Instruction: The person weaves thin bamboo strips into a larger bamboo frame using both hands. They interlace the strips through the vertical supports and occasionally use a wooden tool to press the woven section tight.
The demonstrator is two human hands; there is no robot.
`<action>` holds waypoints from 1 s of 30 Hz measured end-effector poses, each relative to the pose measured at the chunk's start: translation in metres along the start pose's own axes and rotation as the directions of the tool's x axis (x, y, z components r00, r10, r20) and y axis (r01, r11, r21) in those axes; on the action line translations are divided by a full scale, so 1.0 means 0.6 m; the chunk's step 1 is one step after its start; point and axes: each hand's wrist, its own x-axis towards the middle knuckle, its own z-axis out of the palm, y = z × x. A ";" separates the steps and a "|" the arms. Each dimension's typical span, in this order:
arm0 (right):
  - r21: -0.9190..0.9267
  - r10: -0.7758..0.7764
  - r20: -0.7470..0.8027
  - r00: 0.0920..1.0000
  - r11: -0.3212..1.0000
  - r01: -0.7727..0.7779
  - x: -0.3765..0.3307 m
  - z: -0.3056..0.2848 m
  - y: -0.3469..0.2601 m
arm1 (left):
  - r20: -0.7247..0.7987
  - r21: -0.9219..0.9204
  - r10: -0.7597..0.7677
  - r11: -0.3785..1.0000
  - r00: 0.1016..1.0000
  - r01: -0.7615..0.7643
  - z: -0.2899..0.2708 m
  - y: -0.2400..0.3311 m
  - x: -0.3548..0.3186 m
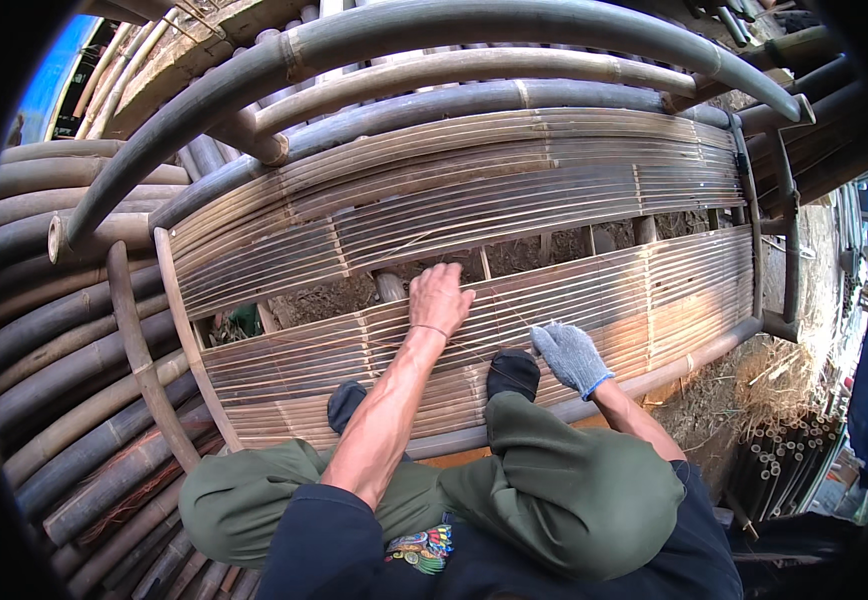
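Observation:
A panel of thin bamboo slats [604,290] lies flat before me, split by a long gap showing earth below. My bare left hand [439,297] reaches to the near edge of that gap, fingers curled over the topmost slat of the lower section. My right hand [571,355], in a grey knit glove, presses palm down on the slats lower right, fingers closed and flat. Both my feet in dark socks [512,372] rest on the lower slats, knees in green trousers bent up.
Thick bamboo poles [64,340] are stacked at the left and arch over the top [434,25]. A bundle of cut bamboo ends [784,450] lies lower right beside dry straw. A wooden frame rail [179,320] edges the panel's left side.

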 end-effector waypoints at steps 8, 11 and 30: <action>0.710 0.545 -0.374 0.750 0.689 -0.146 0.022 -0.271 -0.018 | -0.321 -0.263 0.095 0.947 0.942 -0.185 0.025 0.085 0.012; 0.467 0.567 -0.374 0.734 0.799 -0.379 0.041 -0.228 0.089 | -0.283 -0.154 -0.033 0.988 0.958 -0.011 0.014 0.065 0.017; 0.071 0.180 0.091 0.979 0.980 -0.187 0.211 -0.016 0.063 | 0.113 -0.313 -0.180 0.927 0.977 0.207 0.000 0.031 0.061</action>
